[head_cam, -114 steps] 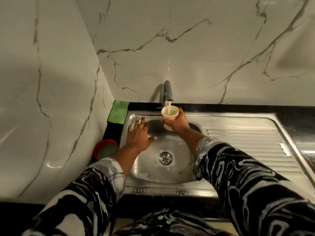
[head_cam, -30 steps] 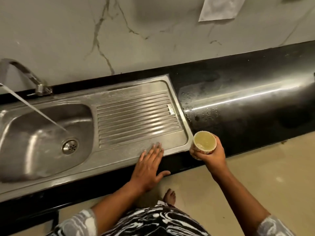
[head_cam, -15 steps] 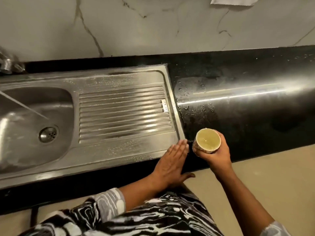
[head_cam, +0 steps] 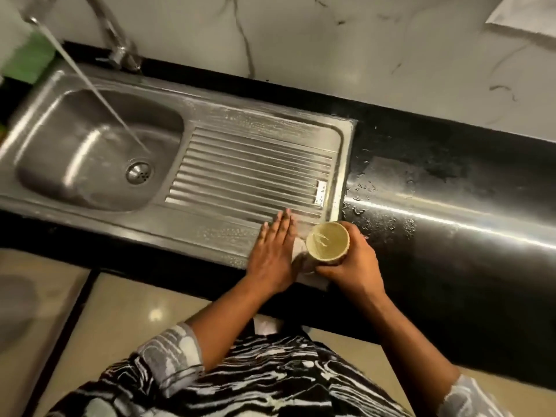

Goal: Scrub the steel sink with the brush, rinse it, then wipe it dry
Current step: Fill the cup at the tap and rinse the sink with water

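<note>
Wet, streaky steel sink (head_cam: 251,167)

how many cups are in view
1. The cup is gripped by the right hand at the front right corner of the sink, beside the left hand, which lies flat on the steel. More could sit outside the frame.

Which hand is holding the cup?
The right hand: its fingers curl round the cup. The left hand lies flat and open on the steel sink.
</note>
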